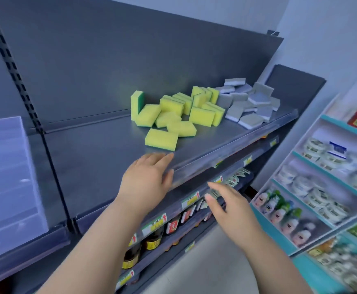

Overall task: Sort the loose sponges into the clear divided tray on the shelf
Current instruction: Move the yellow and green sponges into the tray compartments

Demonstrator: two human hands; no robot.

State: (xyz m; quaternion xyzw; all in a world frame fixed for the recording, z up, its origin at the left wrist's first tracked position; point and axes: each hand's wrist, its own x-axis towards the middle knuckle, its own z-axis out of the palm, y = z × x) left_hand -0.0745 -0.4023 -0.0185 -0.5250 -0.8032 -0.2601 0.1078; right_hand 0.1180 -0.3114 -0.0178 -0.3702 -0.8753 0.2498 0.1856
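Observation:
Several yellow sponges (173, 115) with green backs lie in a loose heap on the grey shelf (101, 149). To their right lies a heap of several grey sponges (247, 102) with white undersides. The clear divided tray (5, 177) stands at the far left on the neighbouring shelf section, and I see nothing in it. My left hand (146, 177) hovers at the shelf's front edge just below the nearest yellow sponge, fingers straight, holding nothing. My right hand (230, 211) is lower and to the right, in front of the shelf below, fingers spread and holding nothing.
A clear lip (226, 153) runs along the shelf's front edge. Lower shelves hold dark sauce bottles (152, 240) and price tags. A teal display rack (313, 187) of packaged goods stands at the right. A slotted upright (46, 141) separates the tray's section from the sponges.

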